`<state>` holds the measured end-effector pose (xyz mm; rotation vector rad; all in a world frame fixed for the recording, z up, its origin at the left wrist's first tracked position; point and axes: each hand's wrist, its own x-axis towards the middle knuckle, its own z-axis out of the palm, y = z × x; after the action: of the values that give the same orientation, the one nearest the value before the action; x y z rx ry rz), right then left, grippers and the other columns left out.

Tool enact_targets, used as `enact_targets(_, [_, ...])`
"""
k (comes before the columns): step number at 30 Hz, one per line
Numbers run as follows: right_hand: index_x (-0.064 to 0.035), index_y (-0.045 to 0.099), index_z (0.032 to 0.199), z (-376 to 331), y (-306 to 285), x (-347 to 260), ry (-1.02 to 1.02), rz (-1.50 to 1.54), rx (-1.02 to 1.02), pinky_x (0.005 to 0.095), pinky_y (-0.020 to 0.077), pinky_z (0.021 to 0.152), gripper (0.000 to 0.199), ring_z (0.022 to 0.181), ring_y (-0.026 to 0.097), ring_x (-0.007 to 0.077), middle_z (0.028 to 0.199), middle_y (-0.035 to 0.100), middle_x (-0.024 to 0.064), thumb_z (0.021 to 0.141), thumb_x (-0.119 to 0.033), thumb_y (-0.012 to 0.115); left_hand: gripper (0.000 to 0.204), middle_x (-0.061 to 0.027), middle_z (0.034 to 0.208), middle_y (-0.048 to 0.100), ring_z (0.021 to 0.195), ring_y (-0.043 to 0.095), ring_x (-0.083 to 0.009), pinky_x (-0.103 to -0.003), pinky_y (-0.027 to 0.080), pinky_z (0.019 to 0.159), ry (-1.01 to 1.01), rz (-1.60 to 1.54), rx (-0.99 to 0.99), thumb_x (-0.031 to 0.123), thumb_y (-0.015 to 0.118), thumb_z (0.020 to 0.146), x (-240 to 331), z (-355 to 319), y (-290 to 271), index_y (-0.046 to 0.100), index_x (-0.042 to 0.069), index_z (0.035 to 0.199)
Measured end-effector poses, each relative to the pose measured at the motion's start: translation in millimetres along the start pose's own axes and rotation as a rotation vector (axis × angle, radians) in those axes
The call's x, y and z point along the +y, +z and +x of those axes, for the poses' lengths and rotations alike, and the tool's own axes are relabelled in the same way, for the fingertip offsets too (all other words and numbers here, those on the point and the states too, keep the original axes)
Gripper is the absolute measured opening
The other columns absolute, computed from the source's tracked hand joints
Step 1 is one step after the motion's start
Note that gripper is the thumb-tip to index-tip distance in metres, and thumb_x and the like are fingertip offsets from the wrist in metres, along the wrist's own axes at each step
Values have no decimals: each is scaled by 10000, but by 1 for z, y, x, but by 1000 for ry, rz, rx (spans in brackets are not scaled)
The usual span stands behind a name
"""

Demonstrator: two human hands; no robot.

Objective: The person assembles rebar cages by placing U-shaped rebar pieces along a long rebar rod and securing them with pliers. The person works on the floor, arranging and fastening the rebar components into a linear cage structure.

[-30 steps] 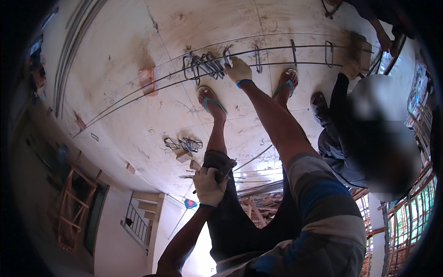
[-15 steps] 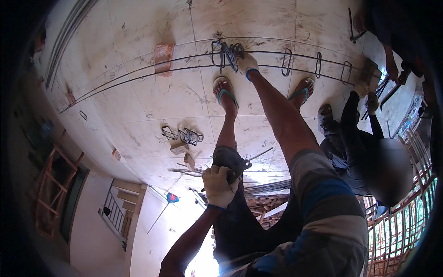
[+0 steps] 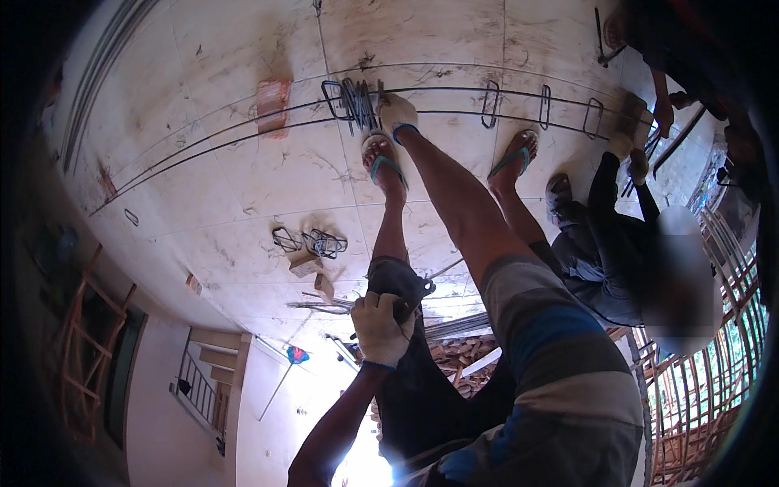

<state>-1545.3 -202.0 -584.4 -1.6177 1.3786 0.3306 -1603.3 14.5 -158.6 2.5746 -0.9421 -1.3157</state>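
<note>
Two long, thin steel bars (image 3: 454, 111) run side by side across the floor in front of my feet. A bunch of rectangular steel stirrups (image 3: 355, 104) is gathered around them. Just right of the bunch, my gloved right hand (image 3: 397, 113) is closed at the bars on a single stirrup (image 3: 380, 91); its fingertips are partly hidden. More stirrups (image 3: 490, 105) stand spaced along the bars farther right. By my left knee, my gloved left hand (image 3: 381, 329) grips dark pincers (image 3: 425, 286), their jaws pointing right.
A co-worker (image 3: 604, 268) crouches at the right, hands near a block (image 3: 635, 116) under the bar ends. Another person (image 3: 665, 89) is at the upper right. A brick (image 3: 273, 107) lies under the bars. Loose stirrups (image 3: 324, 243) and blocks (image 3: 306, 265) lie left of my leg.
My right hand has moved left along the bars, from the bunch's right side to a stirrup now apart from it. The view has shifted slightly. My left hand keeps the pincers by the knee.
</note>
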Motion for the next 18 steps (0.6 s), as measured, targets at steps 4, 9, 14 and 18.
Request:
enact_targets(4, [-146,740,1126,-10,-23,13,7,70,46,528,540,900,335,1036,693,415,1086,746,183,920,-371,602,320,-159,946,604,904,581,-390,-508,460,792,13,13,24,321,788,767,-2,-2,2,643,99,947])
enact_targets(9, [-129,741,1045,-10,-44,33,92,63,108,472,541,859,268,998,713,362,1021,757,160,899,-308,603,331,-175,931,606,894,585,-393,-512,455,786,35,8,27,322,790,772,-2,0,3,638,90,953])
enact_targets(14, [-124,728,1080,-12,-53,42,79,108,112,486,539,855,294,1001,706,382,1030,752,172,911,-330,606,338,-180,929,609,894,586,-394,-514,453,782,28,35,26,327,796,772,0,0,6,640,94,960])
enact_targets(18, [-117,726,1106,-4,-57,41,105,68,131,506,535,880,331,1013,697,410,1058,745,197,917,-365,614,331,-176,933,610,900,585,-395,-512,452,788,37,44,31,325,798,775,5,1,4,643,97,959])
